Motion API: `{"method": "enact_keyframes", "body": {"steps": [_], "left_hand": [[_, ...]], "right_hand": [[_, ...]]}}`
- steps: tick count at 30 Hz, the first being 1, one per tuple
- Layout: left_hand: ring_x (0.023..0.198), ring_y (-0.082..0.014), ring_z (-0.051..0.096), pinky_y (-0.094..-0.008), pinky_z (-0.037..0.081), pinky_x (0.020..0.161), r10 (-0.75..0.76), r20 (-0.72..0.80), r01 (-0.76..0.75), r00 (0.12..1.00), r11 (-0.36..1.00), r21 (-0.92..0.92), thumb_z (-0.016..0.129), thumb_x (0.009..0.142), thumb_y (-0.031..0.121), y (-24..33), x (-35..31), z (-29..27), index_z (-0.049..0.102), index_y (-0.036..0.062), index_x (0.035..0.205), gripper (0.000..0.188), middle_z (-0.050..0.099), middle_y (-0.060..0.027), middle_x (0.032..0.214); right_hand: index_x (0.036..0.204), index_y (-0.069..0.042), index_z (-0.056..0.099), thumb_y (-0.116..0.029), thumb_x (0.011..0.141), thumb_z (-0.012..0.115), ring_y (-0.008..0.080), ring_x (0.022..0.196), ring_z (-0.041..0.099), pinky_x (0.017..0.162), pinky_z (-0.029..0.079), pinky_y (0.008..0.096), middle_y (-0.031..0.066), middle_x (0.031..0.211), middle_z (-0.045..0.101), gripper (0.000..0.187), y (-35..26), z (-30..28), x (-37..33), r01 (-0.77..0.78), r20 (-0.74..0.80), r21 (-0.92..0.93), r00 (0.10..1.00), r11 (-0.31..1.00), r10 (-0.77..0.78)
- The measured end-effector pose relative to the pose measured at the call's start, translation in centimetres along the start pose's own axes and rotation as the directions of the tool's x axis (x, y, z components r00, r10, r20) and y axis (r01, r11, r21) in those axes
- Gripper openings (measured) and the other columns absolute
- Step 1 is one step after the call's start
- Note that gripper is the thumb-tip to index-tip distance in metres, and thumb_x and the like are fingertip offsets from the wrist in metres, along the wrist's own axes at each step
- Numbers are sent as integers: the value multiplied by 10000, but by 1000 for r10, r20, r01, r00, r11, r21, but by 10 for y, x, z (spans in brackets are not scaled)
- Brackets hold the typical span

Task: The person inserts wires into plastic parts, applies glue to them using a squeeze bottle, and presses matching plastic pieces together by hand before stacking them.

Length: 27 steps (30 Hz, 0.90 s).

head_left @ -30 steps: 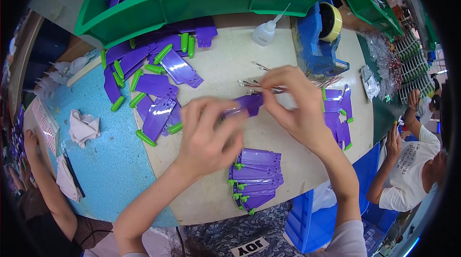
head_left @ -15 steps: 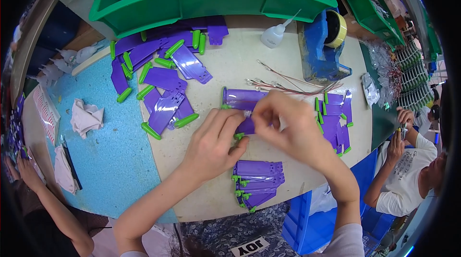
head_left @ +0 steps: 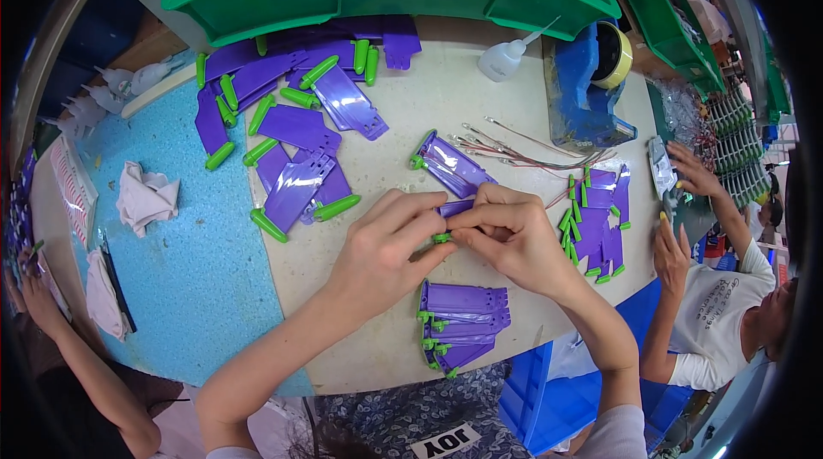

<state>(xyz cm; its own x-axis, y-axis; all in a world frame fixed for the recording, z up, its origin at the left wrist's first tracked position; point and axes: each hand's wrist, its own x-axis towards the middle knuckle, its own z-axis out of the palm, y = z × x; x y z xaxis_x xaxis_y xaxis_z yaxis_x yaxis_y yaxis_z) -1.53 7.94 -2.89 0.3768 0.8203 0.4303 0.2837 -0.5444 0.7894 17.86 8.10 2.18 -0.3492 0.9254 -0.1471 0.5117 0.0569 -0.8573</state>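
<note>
- The left hand is bending its fingers around the left side of the held purple panel, thumb underneath near a green peg.
- The right hand is meeting it there, thumb and fingertips pinching together at the panel; anything else tucked between them is hiding from view.
- So the held panel is sitting right between the two hands, over the pale worktop, its long axis seemingly running side to side, though fingers are covering much of it.
- Just beyond, the loose purple panel is lying aslant: its green fitting is pointing up-left, its other end reaching toward the right hand, the nearer one.
- Farther out, slightly right, thin wires are stretching sideways, also nearer the right hand.
- Closer to the person, a fan of purple panels is resting, green ends facing left.
</note>
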Motion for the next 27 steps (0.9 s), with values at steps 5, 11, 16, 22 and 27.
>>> {"method": "enact_keyframes", "body": {"steps": [5,11,16,22,27], "left_hand": [[885,-290,594,-383,504,742,-2,19,2,1000,1000,5,789,702,33,0,-3,-4,594,2,882,267,617,-112,1021],[863,-301,573,-378,485,730,-88,37,90,995,994,-64,806,679,44,3,-1,0,550,-5,939,369,598,-111,987],[818,-276,549,-374,469,695,-85,33,82,996,993,80,834,641,92,5,-1,-4,566,19,893,374,571,-89,929],[812,-230,546,-334,493,675,195,113,-221,974,928,301,817,660,203,-4,6,-6,588,59,805,307,584,-49,931],[815,-200,552,-301,522,678,273,279,-329,921,928,177,798,673,208,-9,25,-10,601,65,818,283,648,-1,1043]], "right_hand": [[905,24,729,65,759,707,172,569,539,508,408,298,91,732,551,153,3,5,2,94,-5,-33,996,995,-94],[847,18,696,4,756,719,248,665,562,517,428,348,119,728,536,94,-5,8,3,376,32,-369,919,850,-392],[745,-4,649,-51,755,732,268,693,559,671,418,380,110,723,545,95,2,0,7,24,-130,-212,990,977,-52],[705,-20,644,-85,730,756,269,721,562,749,380,387,99,716,569,132,-3,0,9,-112,-235,-369,972,923,24],[853,-10,657,-39,728,737,297,711,574,774,394,394,109,824,617,150,11,-6,5,0,-328,-384,935,923,-136]]}}
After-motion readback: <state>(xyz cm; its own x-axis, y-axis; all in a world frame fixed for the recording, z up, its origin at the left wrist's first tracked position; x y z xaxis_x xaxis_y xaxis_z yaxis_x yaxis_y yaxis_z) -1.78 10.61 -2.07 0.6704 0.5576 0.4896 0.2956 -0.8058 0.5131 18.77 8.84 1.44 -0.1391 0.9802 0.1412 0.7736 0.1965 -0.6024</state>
